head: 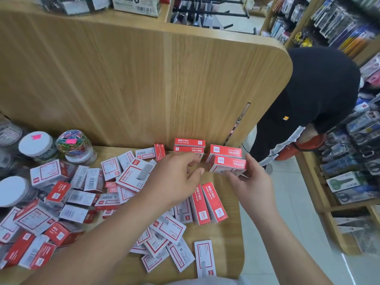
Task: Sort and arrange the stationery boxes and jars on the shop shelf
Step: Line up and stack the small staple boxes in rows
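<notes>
**Staple boxes: a small stack begun, most still loose**

Nearest the camera, white-and-red staple boxes lie scattered at all angles on the wooden shelf, and a larger loose heap covers its left half. Two red boxes lie neatly side by side under the forearms.

The right hand grips a red-topped staple box by its lower edge, holding it just in front of a like box. I cannot tell whether the two touch. The left hand hovers beside it, fingers loosely curled and holding nothing.

Against the back panel, a short stack of red boxes stands squared up. By my reading the sorting has barely started: a handful are placed and dozens are left.

At the far left, a jar of coloured paper clips and white-lidded jars stand grouped and upright.

Beyond the panel, another person in black bends over the tiled floor, and racks of packaged goods line the right wall.
</notes>
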A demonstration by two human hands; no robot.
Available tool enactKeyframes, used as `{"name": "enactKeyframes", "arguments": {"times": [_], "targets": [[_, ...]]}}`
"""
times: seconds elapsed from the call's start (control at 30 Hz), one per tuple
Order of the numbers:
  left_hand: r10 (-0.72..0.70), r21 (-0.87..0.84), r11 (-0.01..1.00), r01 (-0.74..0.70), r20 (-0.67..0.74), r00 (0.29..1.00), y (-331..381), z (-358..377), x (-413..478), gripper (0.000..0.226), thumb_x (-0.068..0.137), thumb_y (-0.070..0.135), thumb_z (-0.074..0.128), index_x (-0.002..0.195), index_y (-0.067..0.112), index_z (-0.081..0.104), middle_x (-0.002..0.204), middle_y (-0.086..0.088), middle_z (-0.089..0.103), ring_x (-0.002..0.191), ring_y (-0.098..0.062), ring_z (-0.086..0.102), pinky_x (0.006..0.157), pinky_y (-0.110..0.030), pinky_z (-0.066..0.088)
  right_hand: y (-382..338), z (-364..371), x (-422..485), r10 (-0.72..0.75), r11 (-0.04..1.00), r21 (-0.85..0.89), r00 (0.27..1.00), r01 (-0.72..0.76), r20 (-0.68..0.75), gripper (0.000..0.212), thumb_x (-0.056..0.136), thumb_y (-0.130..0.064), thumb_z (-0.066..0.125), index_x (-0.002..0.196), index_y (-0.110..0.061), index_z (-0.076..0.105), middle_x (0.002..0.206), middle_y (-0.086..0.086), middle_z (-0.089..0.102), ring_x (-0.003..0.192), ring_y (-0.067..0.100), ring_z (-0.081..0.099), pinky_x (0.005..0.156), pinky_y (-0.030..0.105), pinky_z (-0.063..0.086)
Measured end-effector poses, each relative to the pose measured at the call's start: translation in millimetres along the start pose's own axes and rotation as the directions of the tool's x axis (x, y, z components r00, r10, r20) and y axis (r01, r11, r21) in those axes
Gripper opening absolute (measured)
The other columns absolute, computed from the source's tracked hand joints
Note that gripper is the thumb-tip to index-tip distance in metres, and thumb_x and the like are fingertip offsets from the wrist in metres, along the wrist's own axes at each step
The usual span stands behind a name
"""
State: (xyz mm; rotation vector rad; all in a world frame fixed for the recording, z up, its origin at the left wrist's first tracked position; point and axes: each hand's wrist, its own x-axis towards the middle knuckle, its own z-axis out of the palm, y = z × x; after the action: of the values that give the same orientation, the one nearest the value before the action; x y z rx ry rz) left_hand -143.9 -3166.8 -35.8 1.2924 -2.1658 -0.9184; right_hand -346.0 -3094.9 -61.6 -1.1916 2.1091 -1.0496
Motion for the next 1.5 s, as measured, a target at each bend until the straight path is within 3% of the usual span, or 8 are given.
{"name": "enactKeyframes", "arguments": {"times": [0.23, 0.5, 0.77, 0.87, 1.03, 1.27, 1.37, 1.5], "targets": [[-0.014, -0.116, 0.992, 0.05, 0.297, 0.955, -6, -5, -17, 0.039, 0.084, 0.05, 0.078, 0.118, 0.034, 0.067, 0.11, 0.02, 0.067, 0.107, 0.002, 0.063, 0.095, -0.034, 0.054, -14, 12, 8, 0.01, 0.996, 0.093, 1.0, -0.01, -0.009, 0.028, 0.09, -0.02, 0.076, 0.091, -0.044, 0.063, 0.082, -0.04, 0.066, 0.086, -0.017, 0.063, 0.064, 0.002, 0.045], [0.064, 0.272, 0.952, -0.142, 0.276, 0.959, 22, 9, -42, 0.104, 0.064, 0.083, 0.071, 0.15, 0.036, 0.037, 0.139, 0.016, 0.047, 0.131, -0.01, 0.04, 0.108, -0.037, 0.041, -19, 15, 6, -0.014, 0.993, 0.119, 1.0, 0.012, 0.013, 0.025, 0.092, -0.023, 0.074, 0.107, -0.04, 0.064, 0.092, -0.029, 0.071, 0.091, -0.016, 0.063, 0.071, 0.012, 0.045], [0.036, 0.137, 0.99, -0.046, 0.077, 0.996, 30, 14, -44, 0.079, 0.066, 0.065, 0.078, 0.132, 0.03, 0.055, 0.118, 0.02, 0.056, 0.117, -0.008, 0.046, 0.1, -0.029, 0.042, -14, -6, -7, 0.036, 0.994, 0.102, 0.996, -0.028, -0.084, 0.049, 0.096, -0.03, 0.068, 0.143, -0.025, 0.054, 0.139, -0.012, 0.06, 0.129, 0.002, 0.054, 0.108, 0.036, 0.049], [-0.107, -0.11, 0.988, 0.104, -0.026, 0.994, 32, 4, -40, 0.071, 0.077, 0.06, 0.077, 0.14, 0.035, 0.055, 0.109, 0.036, 0.051, 0.118, 0.005, 0.045, 0.099, -0.014, 0.036, -21, -28, -32, -0.113, 0.982, 0.132, 0.983, 0.132, -0.143, 0.041, 0.092, -0.007, 0.056, 0.129, -0.022, 0.064, 0.125, -0.006, 0.066, 0.12, 0.011, 0.061, 0.103, 0.041, 0.053], [-0.186, -0.254, 0.953, 0.164, -0.063, 0.981, 38, -10, -29, 0.05, 0.087, 0.075, 0.048, 0.118, 0.041, 0.067, 0.101, 0.02, 0.072, 0.098, 0.0, 0.065, 0.093, -0.036, 0.053, -48, -34, -58, -0.234, 0.931, 0.337, 0.939, 0.141, 0.251, 0.056, 0.085, 0.006, 0.068, 0.131, -0.024, 0.062, 0.122, -0.009, 0.071, 0.117, 0.013, 0.065, 0.094, 0.029, 0.055], [-0.102, -0.224, 0.97, 0.096, -0.019, 0.995, 22, -30, -32, 0.064, 0.105, 0.062, 0.029, 0.09, 0.012, 0.066, 0.073, 0.004, 0.065, 0.076, -0.016, 0.061, 0.081, -0.041, 0.053, -69, -30, -49, -0.144, 0.898, 0.432, 0.983, 0.081, 0.114, 0.017, 0.094, -0.018, 0.068, 0.11, -0.018, 0.073, 0.103, 0.002, 0.079, 0.098, 0.027, 0.074, 0.088, 0.051, 0.059], [-0.068, -0.218, 0.974, 0.055, -0.05, 0.996, 13, -34, -38, 0.022, 0.102, 0.032, 0.055, 0.114, 0.022, 0.07, 0.098, 0.014, 0.067, 0.093, -0.002, 0.06, 0.081, -0.025, 0.047, -75, -28, -45, -0.212, 0.929, 0.342, 0.963, 0.145, 0.167, 0.016, 0.098, -0.021, 0.066, 0.11, -0.026, 0.074, 0.103, 0.0, 0.078, 0.099, 0.027, 0.072, 0.086, 0.055, 0.058], [-0.066, -0.413, 0.909, 0.055, -0.012, 0.998, 17, -42, -46, 0.051, 0.096, 0.01, 0.069, 0.144, 0.023, 0.057, 0.119, 0.016, 0.067, 0.097, 0.012, 0.061, 0.077, -0.002, 0.039, -85, -25, -40, -0.32, 0.944, 0.17, 0.913, 0.283, 0.252, 0.022, 0.098, -0.029, 0.063, 0.118, -0.03, 0.071, 0.106, -0.01, 0.074, 0.098, 0.015, 0.068, 0.08, 0.037, 0.058]]}}
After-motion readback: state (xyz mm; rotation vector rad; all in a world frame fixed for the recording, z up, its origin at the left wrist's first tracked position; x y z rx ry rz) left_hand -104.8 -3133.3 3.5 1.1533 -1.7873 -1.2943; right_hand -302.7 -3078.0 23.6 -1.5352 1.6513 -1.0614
